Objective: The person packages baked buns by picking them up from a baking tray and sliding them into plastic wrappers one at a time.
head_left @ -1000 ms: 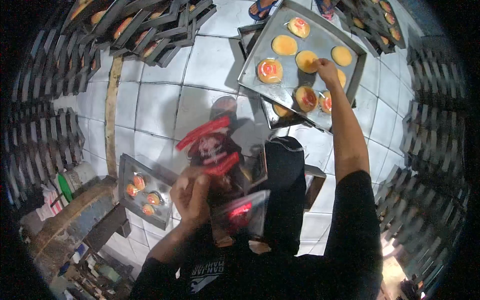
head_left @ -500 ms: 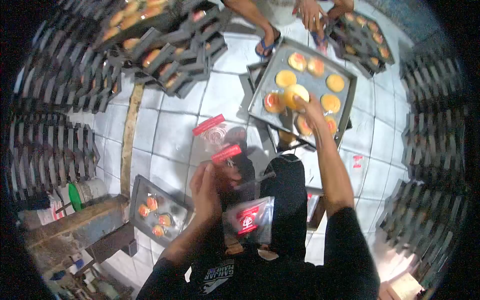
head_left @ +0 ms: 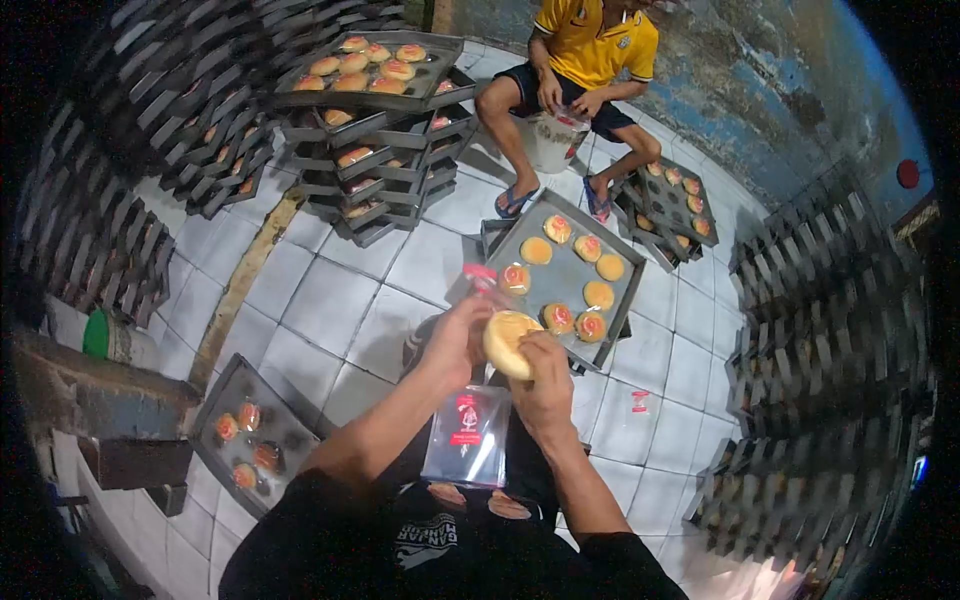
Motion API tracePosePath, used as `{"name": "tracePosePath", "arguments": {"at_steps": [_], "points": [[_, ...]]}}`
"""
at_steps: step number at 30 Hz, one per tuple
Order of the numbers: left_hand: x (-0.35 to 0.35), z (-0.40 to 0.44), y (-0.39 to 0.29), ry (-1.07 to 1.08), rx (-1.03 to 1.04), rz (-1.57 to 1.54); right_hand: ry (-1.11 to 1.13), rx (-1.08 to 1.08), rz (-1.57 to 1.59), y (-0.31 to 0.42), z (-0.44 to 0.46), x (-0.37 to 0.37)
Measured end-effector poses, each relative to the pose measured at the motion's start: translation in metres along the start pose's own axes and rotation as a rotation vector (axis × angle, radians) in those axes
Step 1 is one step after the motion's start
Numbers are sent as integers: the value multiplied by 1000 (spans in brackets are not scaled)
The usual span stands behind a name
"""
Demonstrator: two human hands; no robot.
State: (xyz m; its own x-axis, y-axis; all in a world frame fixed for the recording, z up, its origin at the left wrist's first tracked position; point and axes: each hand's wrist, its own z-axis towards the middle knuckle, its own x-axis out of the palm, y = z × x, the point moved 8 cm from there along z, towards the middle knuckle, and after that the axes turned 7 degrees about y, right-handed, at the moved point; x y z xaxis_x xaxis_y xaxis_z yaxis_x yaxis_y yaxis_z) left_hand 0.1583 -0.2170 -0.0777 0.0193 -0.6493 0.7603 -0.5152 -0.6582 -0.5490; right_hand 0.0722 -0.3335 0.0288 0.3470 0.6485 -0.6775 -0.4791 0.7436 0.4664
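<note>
My right hand (head_left: 545, 385) grips a round golden bun (head_left: 503, 345) in front of my body. Close against its left side is my left hand (head_left: 455, 345), fingers pinched on a clear plastic bag with a red printed strip (head_left: 480, 276); most of the bag is hidden or blurred. Whether the bun touches the bag's mouth I cannot tell. On my lap lies a flat pile of clear bags (head_left: 465, 458) with red print. Beyond my hands, a metal tray (head_left: 560, 283) carries several buns, some in red-printed wrappers and some bare.
A person in a yellow shirt (head_left: 598, 42) sits across from me, hands above a white bucket (head_left: 550, 145). Stacked trays (head_left: 370, 215) of wrapped buns stand at the back left. A smaller tray (head_left: 285, 422) with wrapped buns lies at lower left. Tray stacks (head_left: 810, 400) line the right.
My right hand has brought the bun from above the tray to my left hand. The left hand has drawn in beside it with the bag. My view has tilted up, showing more of the other person.
</note>
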Motion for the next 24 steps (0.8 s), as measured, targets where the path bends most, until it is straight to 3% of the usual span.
{"name": "tracePosePath", "arguments": {"at_steps": [2,5,6,7,10,11,12,14,17,19,20,22,23,24], "points": [[10,-22,12,41,-99,-118,46,-76,-106,27,11,-4],[20,-53,-22,126,71,2,203,64,74,39,11,31],[-9,-38,-25,283,75,-12,263,104,149,44,10,49],[-39,-25,-28,440,76,-27,287,-33,107,55,-2,70],[-42,-48,-5,30,128,14,294,-76,-111,47,1,86],[-24,-59,-1,83,188,240,309,-42,-107,41,10,75],[-16,-66,-3,76,236,255,311,-62,-124,40,17,68],[-3,-68,-28,12,204,141,317,-87,-161,41,25,60],[-1,-23,-21,236,171,-226,329,-40,-167,17,40,75],[1,-18,-15,53,331,-103,390,-64,-294,19,52,68],[-2,-19,-18,-44,414,-35,440,-84,-176,29,58,53],[-6,-16,-23,14,278,-188,526,-111,65,44,62,33],[-7,-12,-27,49,212,-269,519,55,265,35,57,35],[-7,-9,-26,81,146,-356,514,34,307,36,51,38]]}}
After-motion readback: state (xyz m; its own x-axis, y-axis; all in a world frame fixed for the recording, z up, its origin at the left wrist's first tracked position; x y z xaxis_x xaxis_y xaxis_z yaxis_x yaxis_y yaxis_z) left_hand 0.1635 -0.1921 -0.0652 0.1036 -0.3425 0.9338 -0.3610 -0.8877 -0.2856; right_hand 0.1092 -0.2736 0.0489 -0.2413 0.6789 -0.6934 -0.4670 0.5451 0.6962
